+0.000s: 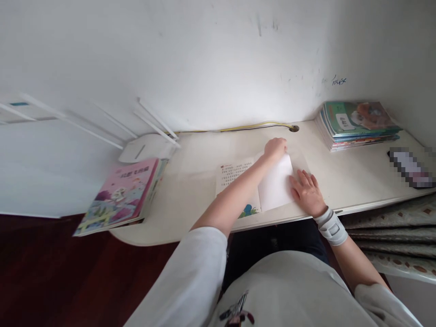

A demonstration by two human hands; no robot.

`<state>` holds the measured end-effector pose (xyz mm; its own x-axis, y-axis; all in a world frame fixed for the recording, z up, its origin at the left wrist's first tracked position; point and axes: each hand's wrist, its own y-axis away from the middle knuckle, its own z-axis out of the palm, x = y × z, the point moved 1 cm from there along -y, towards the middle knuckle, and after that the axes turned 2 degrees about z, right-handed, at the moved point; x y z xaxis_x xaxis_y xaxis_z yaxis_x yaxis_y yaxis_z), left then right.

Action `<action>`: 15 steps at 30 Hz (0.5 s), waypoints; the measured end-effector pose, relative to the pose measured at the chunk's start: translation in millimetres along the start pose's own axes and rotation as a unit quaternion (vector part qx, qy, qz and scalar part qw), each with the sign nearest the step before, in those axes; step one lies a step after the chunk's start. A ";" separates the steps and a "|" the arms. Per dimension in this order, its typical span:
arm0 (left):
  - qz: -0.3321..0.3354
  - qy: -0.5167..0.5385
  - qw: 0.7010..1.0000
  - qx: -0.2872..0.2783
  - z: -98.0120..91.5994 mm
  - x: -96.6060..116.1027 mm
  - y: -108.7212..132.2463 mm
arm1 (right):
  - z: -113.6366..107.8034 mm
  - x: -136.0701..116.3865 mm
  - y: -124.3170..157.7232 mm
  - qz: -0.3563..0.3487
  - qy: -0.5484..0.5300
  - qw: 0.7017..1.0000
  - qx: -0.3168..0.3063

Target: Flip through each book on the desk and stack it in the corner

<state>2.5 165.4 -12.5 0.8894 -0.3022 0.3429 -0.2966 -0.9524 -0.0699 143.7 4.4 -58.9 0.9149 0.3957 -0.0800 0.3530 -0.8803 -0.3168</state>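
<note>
Book (235, 172) lay open at frame centre. Left hand (275, 147) pinched its white page (275, 186) at the top; right hand (306, 193) pressed flat, fingers spread.

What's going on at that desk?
A person sits at a white desk with an open book in front of them. Their left hand curls around the top edge of a white page, and their right hand lies flat on it. A pink book overhangs the desk's left end. A stack of books sits far right.
</note>
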 end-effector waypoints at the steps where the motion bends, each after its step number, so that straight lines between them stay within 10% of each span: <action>1: 0.004 0.010 1.000 -0.010 -1.4 -1.0 -1.8 | 0.1 0.0 0.0 0.000 -0.001 1.000 0.000; 9: 0.035 0.063 0.997 -0.035 -6.9 -7.6 3.6 | 0.8 0.2 0.4 0.003 -0.004 1.000 -0.009; 15: 0.101 0.032 0.994 -0.039 5.7 -9.5 59.1 | 2.0 0.2 -0.4 0.009 -0.008 1.000 -0.022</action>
<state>-21.6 111.7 -25.2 0.7863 -0.4807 0.3882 -0.4948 -0.8662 -0.0705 143.3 5.4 -60.7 0.9182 0.3830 -0.1015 0.3446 -0.8984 -0.2724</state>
